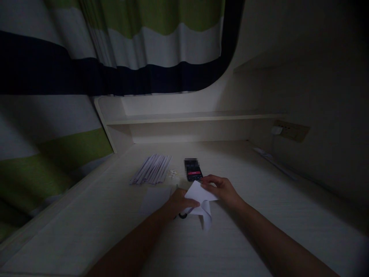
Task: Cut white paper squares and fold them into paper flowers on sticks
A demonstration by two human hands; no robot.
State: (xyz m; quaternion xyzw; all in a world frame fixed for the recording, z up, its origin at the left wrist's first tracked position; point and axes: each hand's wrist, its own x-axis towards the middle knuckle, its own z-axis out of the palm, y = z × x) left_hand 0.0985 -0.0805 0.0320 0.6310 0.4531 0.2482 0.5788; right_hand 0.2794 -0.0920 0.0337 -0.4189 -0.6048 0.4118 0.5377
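Note:
A white sheet of paper (198,193) with curled, folded flaps is held between my two hands above the desk. My left hand (180,202) grips its left side, thumb lying across the front. At the upper right edge, my right hand (220,187) pinches the paper between thumb and fingers. One flap droops below. Under my left hand shows a black loop (183,216), seemingly a scissors handle; the rest is mostly hidden. Another flat sheet of paper (155,199) lies left of my left hand.
A phone (193,171) lies just beyond the paper. Several pale purplish sticks (152,169) are bundled at the left, beside small white pieces (172,174). A shelf (187,117) spans the back; a wall socket (292,130) with a plug is at right. Striped curtains (161,50) hang behind.

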